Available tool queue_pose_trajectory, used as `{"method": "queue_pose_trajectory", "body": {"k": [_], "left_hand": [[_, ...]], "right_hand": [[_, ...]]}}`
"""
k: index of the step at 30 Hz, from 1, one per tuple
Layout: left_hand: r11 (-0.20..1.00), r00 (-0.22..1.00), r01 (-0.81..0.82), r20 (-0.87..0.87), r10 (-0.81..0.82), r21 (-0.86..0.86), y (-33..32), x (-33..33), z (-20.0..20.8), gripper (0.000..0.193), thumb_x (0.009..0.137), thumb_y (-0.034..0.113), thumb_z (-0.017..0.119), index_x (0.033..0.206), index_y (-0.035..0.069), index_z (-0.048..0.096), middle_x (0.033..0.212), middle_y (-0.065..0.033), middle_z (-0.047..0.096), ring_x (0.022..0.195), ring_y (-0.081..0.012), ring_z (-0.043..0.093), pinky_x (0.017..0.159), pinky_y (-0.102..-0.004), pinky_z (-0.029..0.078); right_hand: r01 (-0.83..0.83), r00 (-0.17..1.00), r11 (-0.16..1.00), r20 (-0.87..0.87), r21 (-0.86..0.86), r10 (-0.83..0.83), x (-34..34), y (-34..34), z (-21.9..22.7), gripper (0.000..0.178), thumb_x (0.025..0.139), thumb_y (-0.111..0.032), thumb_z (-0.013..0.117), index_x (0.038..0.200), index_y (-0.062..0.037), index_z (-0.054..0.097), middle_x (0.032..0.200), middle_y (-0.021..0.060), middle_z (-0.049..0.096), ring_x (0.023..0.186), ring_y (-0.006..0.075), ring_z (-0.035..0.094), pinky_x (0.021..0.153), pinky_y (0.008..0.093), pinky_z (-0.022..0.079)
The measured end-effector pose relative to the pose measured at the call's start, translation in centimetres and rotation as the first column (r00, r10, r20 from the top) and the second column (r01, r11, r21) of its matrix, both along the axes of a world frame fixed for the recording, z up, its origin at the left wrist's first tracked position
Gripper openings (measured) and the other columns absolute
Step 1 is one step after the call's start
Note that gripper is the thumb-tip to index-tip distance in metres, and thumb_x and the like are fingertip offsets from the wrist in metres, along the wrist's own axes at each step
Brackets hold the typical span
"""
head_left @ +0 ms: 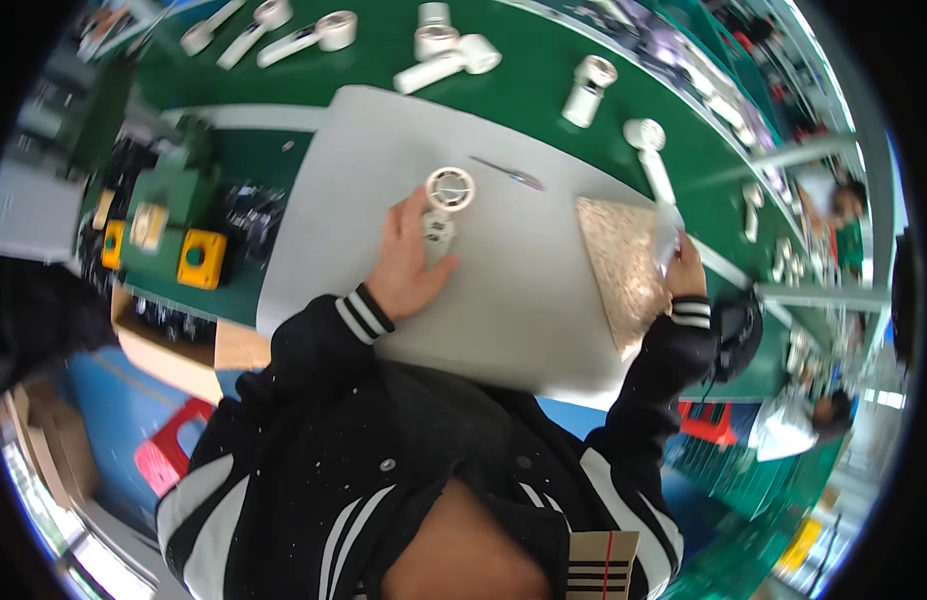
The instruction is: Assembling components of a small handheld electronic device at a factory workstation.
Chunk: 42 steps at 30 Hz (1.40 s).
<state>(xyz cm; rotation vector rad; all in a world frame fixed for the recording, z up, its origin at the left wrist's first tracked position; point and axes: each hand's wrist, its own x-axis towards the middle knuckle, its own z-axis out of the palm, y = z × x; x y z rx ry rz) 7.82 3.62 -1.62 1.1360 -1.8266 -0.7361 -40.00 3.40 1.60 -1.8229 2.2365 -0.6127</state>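
Note:
My left hand (409,262) rests over a grey mat (514,320), its thumb and fingers around the lower part of a white handheld fan body (439,232). The fan's round ring head (451,188) points away from me, and part of the handle is hidden by the hand. Farther right, my right hand (688,270) is at the right edge of a flat bag of small beige pieces (621,262), beside translucent plastic (667,238). Its fingers are partly hidden and blurred. A thin screwdriver-like tool (509,173) lies on the mat beyond the fan body.
Several white fan bodies (589,92) lie along the green bench (374,60) at the back and right. At left stand a green fixture with yellow button boxes (202,258) and a cardboard box (164,345). Other people (789,425) sit at far right.

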Motion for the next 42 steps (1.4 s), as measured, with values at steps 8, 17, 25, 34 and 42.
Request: {"method": "queue_pose_trajectory", "body": {"k": [8, 17, 25, 34, 42], "left_hand": [[0.989, 0.939, -0.134, 0.313, 0.144, -0.055, -2.6, 12.5, 4.0, 0.054, 0.079, 0.013, 0.065, 0.131, 0.010, 0.050, 0.118, -0.0132, 0.056, 0.109, -0.0315, 0.053, 0.093, -0.0430, 0.043], [0.953, 0.456, -0.303, 0.875, 0.164, -0.021, -4.6, 18.9, 4.6, 0.034, 0.083, 0.015, 0.061, 0.116, 0.015, 0.058, 0.108, -0.0069, 0.060, 0.101, -0.0289, 0.055, 0.085, -0.0413, 0.042], [0.954, 0.522, -0.289, 0.849, 0.087, 0.079, -6.3, 18.1, 5.1, 0.025, 0.083, 0.014, 0.061, 0.108, 0.012, 0.061, 0.099, -0.0059, 0.064, 0.095, -0.0287, 0.059, 0.082, -0.0409, 0.042], [0.952, 0.988, 0.052, -0.156, -0.005, 0.301, -5.8, 11.0, 4.6, 0.029, 0.087, -0.003, 0.056, 0.114, 0.006, 0.060, 0.089, -0.0024, 0.060, 0.078, -0.0125, 0.053, 0.073, -0.0246, 0.044], [0.872, 0.761, 0.229, -0.639, 0.116, 0.432, -3.7, 6.3, 1.8, 0.022, 0.085, -0.006, 0.062, 0.105, 0.003, 0.061, 0.093, -0.0024, 0.062, 0.081, -0.0087, 0.056, 0.074, -0.0205, 0.046]], "right_hand": [[-0.095, 0.975, 0.994, 0.205, 0.055, 0.082, 0.0, -0.5, 1.3, 0.036, 0.088, -0.003, 0.057, 0.123, -0.0009, 0.059, 0.103, 0.0122, 0.068, 0.085, 0.0199, 0.062, 0.077, 0.0297, 0.049], [0.178, 0.984, 0.984, -0.018, -0.012, -0.178, 2.5, 0.2, 3.9, 0.013, 0.092, -0.008, 0.059, 0.099, 0.0010, 0.065, 0.086, 0.0079, 0.068, 0.074, 0.0140, 0.058, 0.071, 0.0265, 0.048], [0.162, 0.921, 0.937, 0.387, -0.310, -0.031, 7.0, 2.5, 8.0, 0.013, 0.097, -0.012, 0.059, 0.101, 0.0003, 0.063, 0.085, 0.0056, 0.063, 0.074, 0.0139, 0.057, 0.074, 0.0266, 0.052], [-0.260, 0.609, 0.920, 0.690, -0.293, 0.392, 27.4, 1.1, 3.9, 0.017, 0.090, 0.008, 0.057, 0.103, -0.0022, 0.061, 0.096, 0.0060, 0.063, 0.080, 0.0150, 0.060, 0.077, 0.0252, 0.050], [-0.325, 0.831, 0.896, 0.362, -0.302, 0.423, 35.7, 1.3, -1.1, 0.015, 0.081, 0.003, 0.063, 0.092, -0.0074, 0.064, 0.098, 0.0068, 0.054, 0.089, 0.0209, 0.049, 0.079, 0.0275, 0.043]]}}
